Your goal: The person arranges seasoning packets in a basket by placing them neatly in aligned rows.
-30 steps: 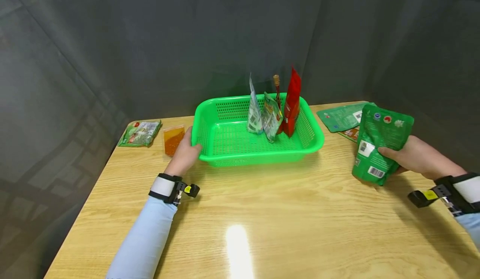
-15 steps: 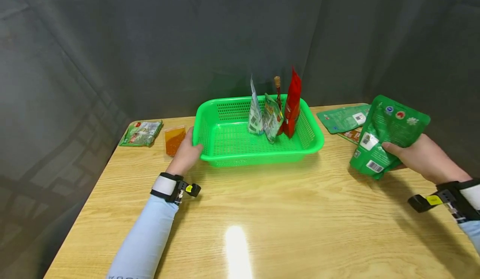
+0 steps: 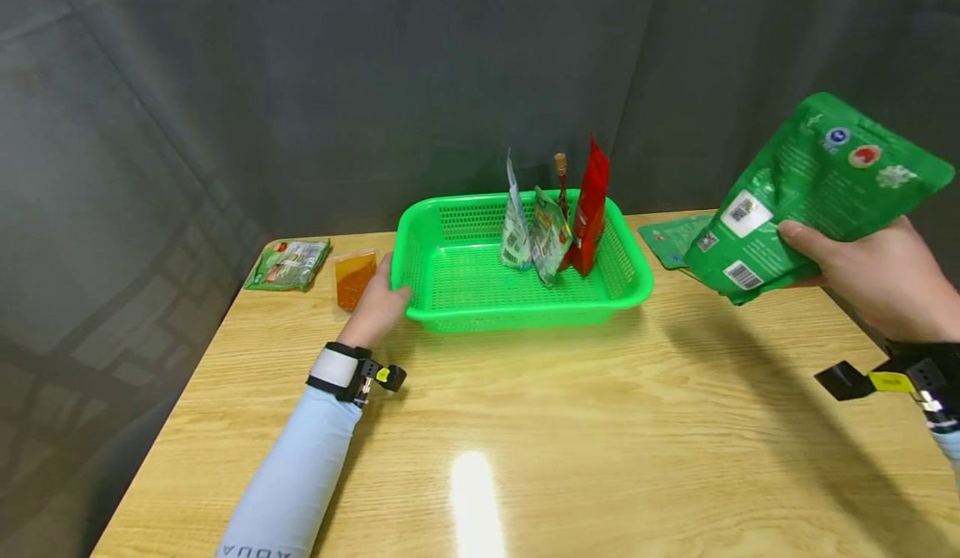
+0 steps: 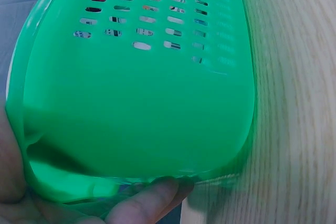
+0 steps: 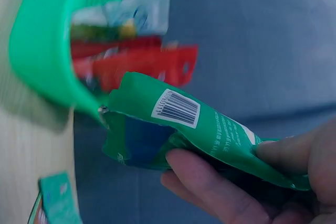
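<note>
A green stand-up pouch (image 3: 817,183) with a barcode and round badges is pinched in my right hand (image 3: 892,271), thumb on its printed face, fingers behind. It hangs tilted above the table's right side, its shadow below. My left hand (image 3: 378,300) grips the left end of a green plastic basket (image 3: 525,318), thumb over the rim; in the left wrist view, fingers (image 4: 147,203) show at the basket's wall. Inside the basket, toward its right, stand a pale pouch (image 3: 515,229), a green patterned packet (image 3: 551,237), a cork-topped bottle (image 3: 561,166) and a red pouch (image 3: 591,208).
Left of the basket lie an orange packet (image 3: 354,279) and a flat green packet (image 3: 288,265). Another green pouch (image 3: 671,237) lies flat at the back right, partly hidden behind the held one. A dark curtain (image 3: 450,75) hangs along the table's back edge.
My right hand has lifted the green pouch off the table area, up and to the right, tilting it more. My left hand stays at the basket's left end.
</note>
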Tool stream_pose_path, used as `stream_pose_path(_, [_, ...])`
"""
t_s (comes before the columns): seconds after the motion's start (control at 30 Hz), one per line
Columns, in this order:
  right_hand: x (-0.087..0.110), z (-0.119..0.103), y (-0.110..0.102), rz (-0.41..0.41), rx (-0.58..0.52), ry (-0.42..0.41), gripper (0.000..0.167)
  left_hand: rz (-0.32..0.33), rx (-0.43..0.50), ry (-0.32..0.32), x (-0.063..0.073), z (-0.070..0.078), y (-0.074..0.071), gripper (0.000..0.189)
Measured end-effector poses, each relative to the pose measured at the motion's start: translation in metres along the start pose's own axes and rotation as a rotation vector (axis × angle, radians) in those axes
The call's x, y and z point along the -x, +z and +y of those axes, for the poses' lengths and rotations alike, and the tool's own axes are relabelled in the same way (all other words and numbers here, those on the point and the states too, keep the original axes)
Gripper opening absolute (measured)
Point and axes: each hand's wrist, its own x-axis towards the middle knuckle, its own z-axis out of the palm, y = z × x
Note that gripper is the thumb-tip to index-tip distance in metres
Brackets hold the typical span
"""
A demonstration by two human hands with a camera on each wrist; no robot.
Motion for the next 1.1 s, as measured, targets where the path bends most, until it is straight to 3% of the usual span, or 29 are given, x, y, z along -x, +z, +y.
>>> stream_pose_path(0.23, [-0.001,-0.042,0.033,-0.112,-0.041,-0.067,0.032,0.005,-0.019,0.010,0.000,0.001,0.001,0.072])
stream_pose_path(0.43, [-0.007,-0.077,0.077,-0.244,-0.113,-0.093,0.040,0.000,-0.014,0.023,-0.001,0.002,0.002,0.072])
stream_pose_path(0.63, [-0.024,-0.106,0.125,-0.355,-0.138,-0.105,0.046,0.007,-0.040,0.017,-0.001,0.003,0.001,0.072])
stream_pose_path(0.7, [-0.032,-0.113,0.142,-0.393,-0.143,-0.091,0.045,0.007,-0.044,0.009,-0.001,0.002,0.000,0.073])
stream_pose_path(0.83, [-0.051,-0.123,0.173,-0.468,-0.088,-0.047,0.025,0.007,-0.047,0.001,-0.002,0.001,0.000,0.074])
stream_pose_path(0.93, [-0.064,-0.129,0.194,-0.515,-0.068,-0.004,0.023,0.011,-0.044,0.004,-0.002,0.001,0.000,0.074])
stream_pose_path(1.1, [-0.081,-0.135,0.226,-0.569,-0.076,0.073,0.037,0.016,-0.034,0.000,0.000,0.001,0.001,0.074])
